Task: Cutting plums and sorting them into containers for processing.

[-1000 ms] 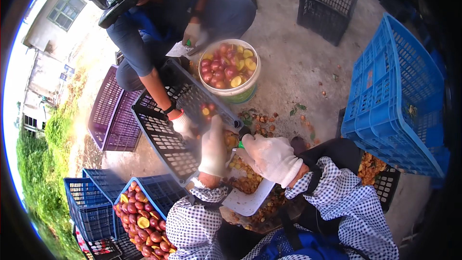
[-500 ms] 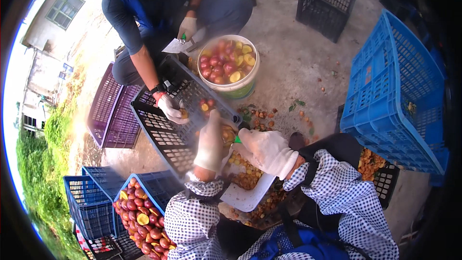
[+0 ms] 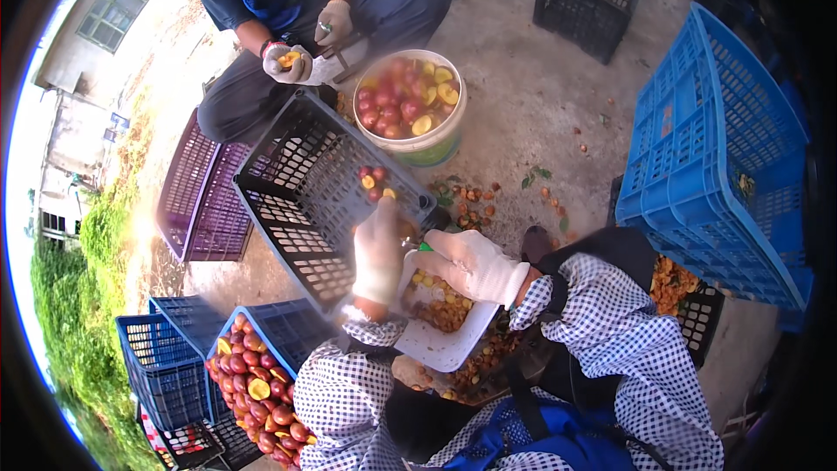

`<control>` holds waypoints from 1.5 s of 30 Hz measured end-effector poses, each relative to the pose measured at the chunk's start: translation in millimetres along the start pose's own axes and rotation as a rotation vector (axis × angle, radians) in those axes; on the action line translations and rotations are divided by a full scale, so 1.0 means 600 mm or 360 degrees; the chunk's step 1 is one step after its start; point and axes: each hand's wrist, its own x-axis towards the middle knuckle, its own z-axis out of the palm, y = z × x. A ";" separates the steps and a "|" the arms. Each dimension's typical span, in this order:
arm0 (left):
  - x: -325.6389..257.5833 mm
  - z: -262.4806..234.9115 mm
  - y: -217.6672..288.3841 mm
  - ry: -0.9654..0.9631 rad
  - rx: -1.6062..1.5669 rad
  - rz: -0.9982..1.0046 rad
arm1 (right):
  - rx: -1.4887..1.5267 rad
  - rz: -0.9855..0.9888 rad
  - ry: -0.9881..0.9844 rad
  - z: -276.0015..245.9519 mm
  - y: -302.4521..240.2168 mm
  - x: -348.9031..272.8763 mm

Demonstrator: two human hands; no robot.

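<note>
My left hand (image 3: 378, 253), in a white glove, closes around a red fruit, probably a plum, mostly hidden by the fingers. My right hand (image 3: 478, 265), also gloved, grips a small green-handled tool (image 3: 425, 247), its metal end pointing at the left hand. Beneath both hands is a white tray (image 3: 433, 353) holding yellowish pits and scraps (image 3: 446, 307). Just past my left hand, a dark crate (image 3: 301, 157) lies tilted, with a few red fruits, some cut to yellow flesh (image 3: 373, 181), inside.
A white bucket (image 3: 453, 118) of whole and halved fruit stands beyond the crate. Opposite, a co-worker (image 3: 288, 9) holds a cut fruit. A blue crate of fruit (image 3: 253, 384) is at lower left, purple crates (image 3: 214, 201) behind it, tall blue crates (image 3: 680, 192) at right.
The co-worker's hand has drawn back from the dark crate to their lap with a cut fruit. My hands remain close together over the tray, shifted slightly.
</note>
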 end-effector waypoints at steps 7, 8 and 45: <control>0.003 -0.039 -0.035 -0.0257 0.0482 0.0423 | 0.1553 0.1128 -0.0929 -0.042 -0.008 0.022; 0.005 -0.036 -0.040 -0.0256 0.0398 0.0331 | 0.1742 0.1239 -0.1098 -0.039 0.005 0.020; 0.163 0.039 0.055 -0.0864 -0.0045 0.0079 | 0.0413 0.0239 0.0586 -0.155 0.008 0.055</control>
